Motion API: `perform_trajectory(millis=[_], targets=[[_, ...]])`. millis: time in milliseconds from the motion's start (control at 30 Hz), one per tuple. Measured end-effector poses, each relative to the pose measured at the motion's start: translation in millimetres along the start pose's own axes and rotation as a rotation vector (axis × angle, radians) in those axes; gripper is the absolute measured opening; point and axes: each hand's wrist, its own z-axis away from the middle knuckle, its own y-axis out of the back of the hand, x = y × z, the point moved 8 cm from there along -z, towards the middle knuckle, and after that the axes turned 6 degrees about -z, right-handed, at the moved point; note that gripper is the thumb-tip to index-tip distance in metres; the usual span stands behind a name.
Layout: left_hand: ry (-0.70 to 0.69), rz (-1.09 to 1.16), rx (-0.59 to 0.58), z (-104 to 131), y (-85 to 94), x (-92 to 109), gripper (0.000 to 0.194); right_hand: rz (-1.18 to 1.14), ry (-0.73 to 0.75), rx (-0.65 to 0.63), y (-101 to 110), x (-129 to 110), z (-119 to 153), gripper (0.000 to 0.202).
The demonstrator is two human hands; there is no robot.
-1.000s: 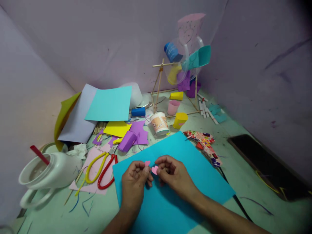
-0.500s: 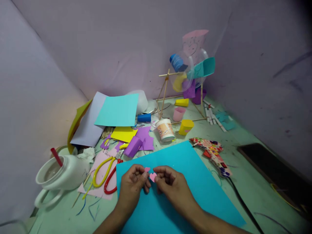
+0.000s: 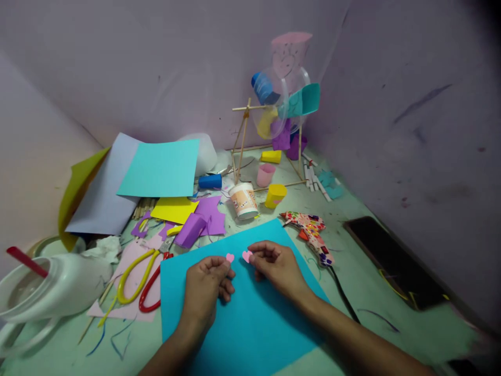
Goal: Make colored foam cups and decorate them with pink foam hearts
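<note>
Over a large blue sheet [image 3: 250,313], my left hand [image 3: 209,282] pinches a small pink paper heart [image 3: 230,258] between thumb and fingertips. My right hand [image 3: 274,263] holds another pink heart [image 3: 247,256] the same way. A narrow gap separates the two hearts. Behind the hands stand a patterned paper cup [image 3: 243,201] and a yellow paper cup [image 3: 276,196] with a pink piece on its side. A purple paper cup [image 3: 190,231] lies beyond the sheet's upper left edge.
A wheel of coloured cups [image 3: 270,107] stands on sticks at the back. Scissors [image 3: 135,277] and a white pitcher [image 3: 66,284] are on the left. To the right lie a flowered glue gun [image 3: 311,232] with its cord and a dark phone [image 3: 391,261].
The view has shifted right, so most things appear further left. My hands have moved apart slightly and up the sheet, each still holding its heart.
</note>
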Motion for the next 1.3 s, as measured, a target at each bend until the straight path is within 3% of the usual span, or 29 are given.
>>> perform_trajectory(millis=[200,267,367,433,567,800,1100,1300], targets=[[0.003,-0.151,0.018,3,7.2,-2,0.035,0.001,-0.024,-0.012,-2,1,1,0.027],[-0.097,-0.27,0.082,5,14.4,5,0.039,0.011,-0.022,-0.018,-2,0,2,0.026],[-0.252,-0.473,0.177,7,21.2,19,0.024,0.038,-0.006,-0.029,-4,-2,3,0.023],[-0.274,-0.512,0.198,5,23.1,22,0.02,0.05,-0.008,-0.036,-5,-2,3,0.021],[-0.262,-0.473,0.178,0,23.9,26,0.024,0.07,-0.009,-0.042,-6,0,3,0.02],[-0.132,-0.284,-0.015,-2,16.1,18,0.03,0.071,0.019,-0.069,-8,0,3,0.016],[-0.112,-0.039,-0.12,-4,9.2,12,0.031,0.022,-0.005,-0.055,-7,-1,3,0.021],[-0.092,0.082,-0.191,-5,4.3,10,0.024,0.118,0.085,-0.131,-13,-2,6,0.01]])
